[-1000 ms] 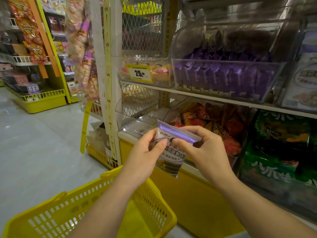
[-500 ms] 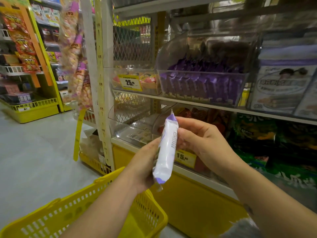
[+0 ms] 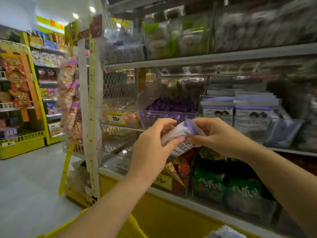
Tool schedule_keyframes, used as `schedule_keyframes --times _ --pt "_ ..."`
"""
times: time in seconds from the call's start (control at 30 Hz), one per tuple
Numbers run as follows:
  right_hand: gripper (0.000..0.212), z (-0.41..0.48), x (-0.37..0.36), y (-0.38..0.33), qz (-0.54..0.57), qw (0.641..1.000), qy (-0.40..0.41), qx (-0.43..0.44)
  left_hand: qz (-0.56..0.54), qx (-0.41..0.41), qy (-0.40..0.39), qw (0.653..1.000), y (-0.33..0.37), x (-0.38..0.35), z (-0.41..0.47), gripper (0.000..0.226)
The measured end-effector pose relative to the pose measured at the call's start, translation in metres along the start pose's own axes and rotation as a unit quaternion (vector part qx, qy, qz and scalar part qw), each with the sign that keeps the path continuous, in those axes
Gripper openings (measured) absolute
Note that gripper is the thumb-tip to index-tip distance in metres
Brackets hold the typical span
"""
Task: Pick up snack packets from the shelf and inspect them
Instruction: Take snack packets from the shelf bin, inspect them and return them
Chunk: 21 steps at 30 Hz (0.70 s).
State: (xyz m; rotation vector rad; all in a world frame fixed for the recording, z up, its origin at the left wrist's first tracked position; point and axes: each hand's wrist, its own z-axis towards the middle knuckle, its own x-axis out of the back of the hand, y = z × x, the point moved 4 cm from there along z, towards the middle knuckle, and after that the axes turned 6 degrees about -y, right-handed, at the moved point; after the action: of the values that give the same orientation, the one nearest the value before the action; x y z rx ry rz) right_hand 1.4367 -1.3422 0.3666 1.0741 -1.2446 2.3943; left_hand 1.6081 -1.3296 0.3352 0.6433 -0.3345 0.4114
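Observation:
A white and purple snack packet (image 3: 180,134) is held up in front of the shelf, between both hands. My left hand (image 3: 152,148) grips its left side with curled fingers. My right hand (image 3: 216,134) pinches its right end and top edge. Right behind the packet stands a clear bin of purple packets (image 3: 171,109) on the middle shelf. The view is blurred by motion.
White and purple bags (image 3: 240,115) fill the shelf to the right. Green bags (image 3: 223,182) and red-orange packets (image 3: 178,167) lie in lower bins. A yellow basket (image 3: 133,227) hangs on my left forearm. Snack strips (image 3: 70,100) hang on the shelf post; an aisle opens left.
The packet has gone from upright and edge-on to lying crosswise between my hands, raised toward the purple bin. The view has tilted upward, showing a higher shelf.

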Motion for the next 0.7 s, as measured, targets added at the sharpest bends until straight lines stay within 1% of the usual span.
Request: schedule_keyframes --times 0.07,0.13,0.2,0.3,0.4,0.53,0.63,0.7 --pt "0.022 -0.010 0.015 -0.005 -0.049 0.999 0.017 0.017 0.035 -0.043 0.005 0.998 0.017 -0.004 0.005 0.042" --pt "0.021 -0.021 0.030 -0.008 -0.089 0.994 0.059 0.031 0.077 -0.096 0.014 0.992 0.030 -0.008 0.009 0.044" --pt "0.018 -0.031 0.048 -0.012 -0.105 0.987 0.111 0.045 0.108 -0.121 0.014 0.987 0.036 -0.013 0.016 0.045" --pt "0.022 -0.043 0.081 -0.022 -0.123 0.970 0.196 0.069 0.112 -0.104 0.011 0.988 0.036 -0.020 0.033 0.045" --pt "0.020 -0.050 0.118 -0.031 -0.145 0.945 0.281 0.083 0.096 -0.076 0.011 0.992 0.035 -0.027 0.061 0.048" --pt "0.027 -0.050 0.162 -0.041 -0.196 0.900 0.376 0.097 0.088 -0.042 -0.046 0.994 0.029 -0.041 0.102 0.050" --pt "0.028 -0.045 0.186 -0.040 -0.220 0.879 0.411 0.099 0.110 -0.032 -0.090 0.989 0.023 -0.056 0.129 0.043" --pt "0.029 -0.038 0.195 -0.036 -0.234 0.875 0.413 0.094 0.125 -0.044 -0.102 0.986 0.022 -0.065 0.146 0.037"
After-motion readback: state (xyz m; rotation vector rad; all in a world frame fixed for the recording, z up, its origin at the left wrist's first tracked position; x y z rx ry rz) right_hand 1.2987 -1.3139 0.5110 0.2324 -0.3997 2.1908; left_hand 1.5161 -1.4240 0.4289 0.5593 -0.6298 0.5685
